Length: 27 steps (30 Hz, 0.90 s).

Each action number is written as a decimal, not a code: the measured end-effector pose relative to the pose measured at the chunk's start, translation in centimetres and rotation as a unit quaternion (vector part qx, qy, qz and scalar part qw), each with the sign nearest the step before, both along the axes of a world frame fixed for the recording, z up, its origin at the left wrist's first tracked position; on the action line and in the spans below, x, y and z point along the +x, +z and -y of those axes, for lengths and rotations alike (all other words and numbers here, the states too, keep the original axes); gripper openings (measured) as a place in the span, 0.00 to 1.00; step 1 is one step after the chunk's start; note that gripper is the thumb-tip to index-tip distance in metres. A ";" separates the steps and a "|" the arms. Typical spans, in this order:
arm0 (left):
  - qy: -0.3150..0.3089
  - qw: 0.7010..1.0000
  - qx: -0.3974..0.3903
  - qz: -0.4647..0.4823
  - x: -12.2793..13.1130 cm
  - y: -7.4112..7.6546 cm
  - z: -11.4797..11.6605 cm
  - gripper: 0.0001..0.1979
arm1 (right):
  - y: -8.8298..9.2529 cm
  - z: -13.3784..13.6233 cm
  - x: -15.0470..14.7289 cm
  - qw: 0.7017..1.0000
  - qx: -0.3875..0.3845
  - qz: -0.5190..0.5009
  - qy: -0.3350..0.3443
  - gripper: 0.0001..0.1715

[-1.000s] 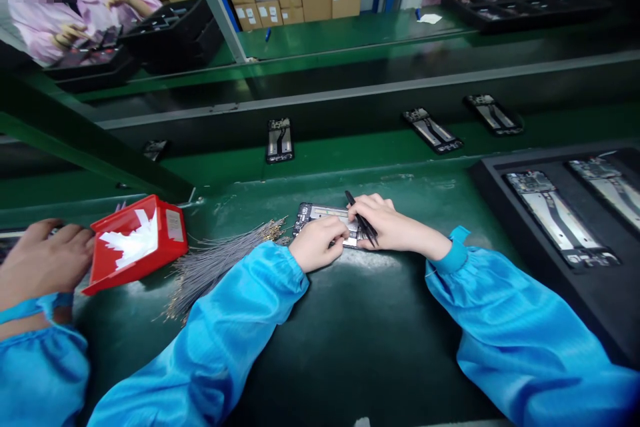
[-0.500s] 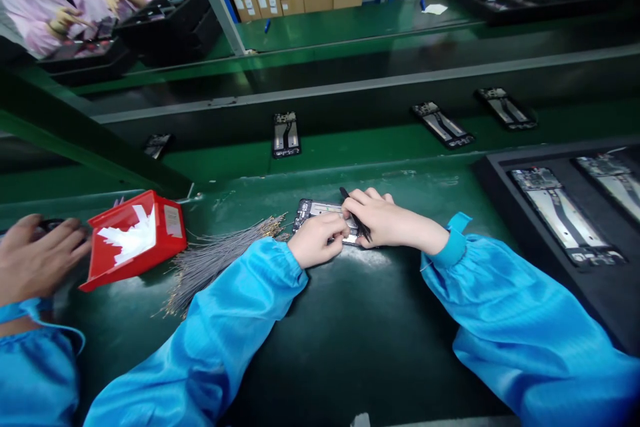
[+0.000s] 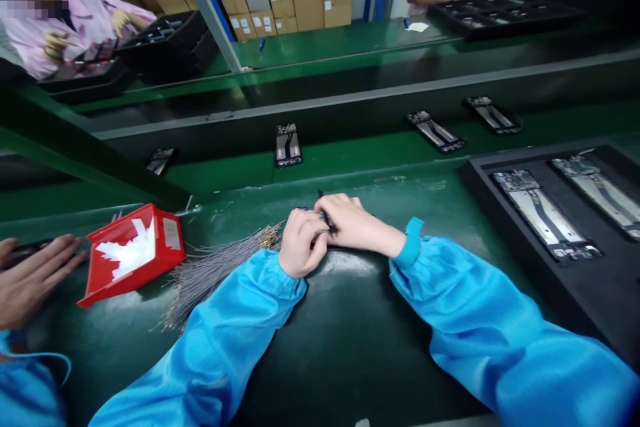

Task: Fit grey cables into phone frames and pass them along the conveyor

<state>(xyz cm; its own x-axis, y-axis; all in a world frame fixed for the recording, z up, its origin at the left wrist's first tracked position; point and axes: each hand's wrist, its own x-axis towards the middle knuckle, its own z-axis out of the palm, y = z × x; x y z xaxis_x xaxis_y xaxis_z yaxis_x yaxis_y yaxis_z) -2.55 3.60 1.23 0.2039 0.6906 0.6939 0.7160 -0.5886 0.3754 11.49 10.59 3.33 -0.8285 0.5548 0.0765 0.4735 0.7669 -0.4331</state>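
A phone with its insides exposed point(image 3: 303, 209) lies on the green bench, nearly hidden under my hands. My left hand point(image 3: 302, 242) is closed in a pinch over its left part; what the fingertips hold is hidden. Beside it, my right hand point(image 3: 356, 223) grips slim black tweezers point(image 3: 328, 219), their tips down between the two hands. The fingers of both hands almost touch. Left of my left hand, a bundle of thin grey cables point(image 3: 215, 273) with gold-coloured ends fans out on the bench, partly behind my left sleeve.
A red bin point(image 3: 170, 250) holds white strips; left of it is a co-worker's hand point(image 3: 37, 280). A black foam tray point(image 3: 480, 197) with opened phones stands right. More opened phones point(image 3: 289, 145) lie along the green strip ahead. Across it, two people work at black trays point(image 3: 505, 20).
My hands have drawn closer together over the phone, covering more of it. My right hand and the tweezers moved left. The view has tilted up slightly.
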 end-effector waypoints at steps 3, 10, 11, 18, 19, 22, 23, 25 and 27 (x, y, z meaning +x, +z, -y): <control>0.036 0.998 0.042 -0.004 -0.1 -0.2 0.2 0.07 | -1.1 1.1 -2.5 0.991 0.125 0.034 0.013 0.10; 0.048 0.998 0.028 -0.016 0.0 -0.5 0.1 0.13 | 0.2 -3.1 -3.0 0.962 0.261 0.057 0.062 0.11; 0.048 0.998 0.026 -0.016 0.0 -0.5 0.1 0.13 | 0.7 -4.5 -2.3 0.954 0.286 0.060 0.072 0.12; 0.039 0.999 -0.005 -0.020 0.0 -0.8 0.1 0.15 | 1.4 -15.2 6.6 0.937 0.284 0.172 -0.108 0.19; 0.036 0.999 -0.013 -0.023 0.0 -0.8 0.1 0.15 | 1.2 -16.4 8.5 0.925 0.214 0.207 -0.234 0.22; 0.026 0.998 -0.034 -0.034 0.0 -1.0 0.1 0.14 | 0.3 -19.5 13.8 0.874 0.141 0.240 -0.398 0.27; 0.024 0.998 -0.040 -0.038 0.1 -1.1 0.1 0.13 | 0.0 -20.2 15.3 0.858 0.115 0.249 -0.434 0.29; 0.022 0.997 -0.052 -0.046 0.4 -1.3 0.1 0.12 | -0.4 -21.1 17.6 0.839 0.073 0.257 -0.474 0.30; 0.022 0.996 -0.065 -0.065 0.5 -1.2 0.0 0.12 | -0.6 -21.6 18.9 0.830 0.052 0.259 -0.491 0.29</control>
<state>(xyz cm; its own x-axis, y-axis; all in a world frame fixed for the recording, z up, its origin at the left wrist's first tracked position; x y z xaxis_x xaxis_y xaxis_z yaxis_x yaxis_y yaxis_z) -2.02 3.61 0.04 0.2525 0.7835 0.5678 0.7878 -0.5072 0.3495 30.42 32.20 2.76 0.0837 0.9947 -0.0591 0.9945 -0.0797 0.0679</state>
